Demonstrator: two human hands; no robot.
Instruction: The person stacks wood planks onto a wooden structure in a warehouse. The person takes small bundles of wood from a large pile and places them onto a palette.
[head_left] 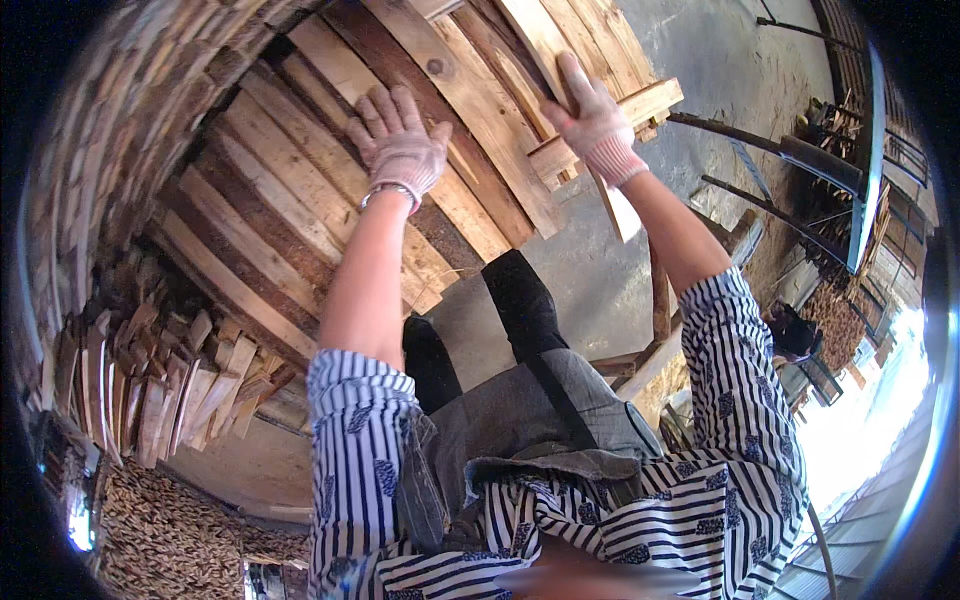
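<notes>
My left hand, in a pale knit glove, lies with its fingers spread on a row of rough wooden planks. My right hand, gloved too, is around a narrow wooden board, thumb on one side and fingers on the other. The board's near end sticks out below that wrist. A short wooden crosspiece lies crosswise beside my right hand, over the ends of other boards. Part of the narrow board is hidden under the glove.
Stacked lumber rises along the left side. Several short offcuts stand at the lower left. A grey concrete floor shows at the upper right. Metal bars and a blue metal beam stand at the right.
</notes>
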